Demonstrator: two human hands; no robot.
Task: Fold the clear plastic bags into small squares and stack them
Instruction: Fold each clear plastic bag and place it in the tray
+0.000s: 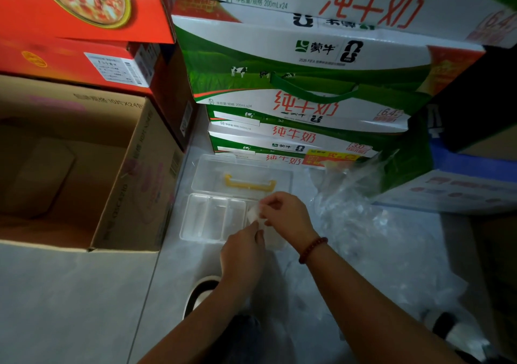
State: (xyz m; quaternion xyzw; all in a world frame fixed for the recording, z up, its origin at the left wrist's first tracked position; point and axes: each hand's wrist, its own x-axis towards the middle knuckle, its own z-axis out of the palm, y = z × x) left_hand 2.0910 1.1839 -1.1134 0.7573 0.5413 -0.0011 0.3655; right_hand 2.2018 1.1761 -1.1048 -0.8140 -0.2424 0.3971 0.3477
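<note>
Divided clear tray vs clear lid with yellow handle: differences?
The divided tray has long compartments; the lid is one flat panel. The lid carries a yellow handle; the tray has none. The tray lies nearer the hands, partly hidden by them; the lid lies beyond. Both are clear plastic, on the floor.

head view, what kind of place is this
Probably a storeroom or shop back room: stacked green and white milk cartons, an open brown cardboard box and red printed boxes crowd a grey tiled floor.
</note>
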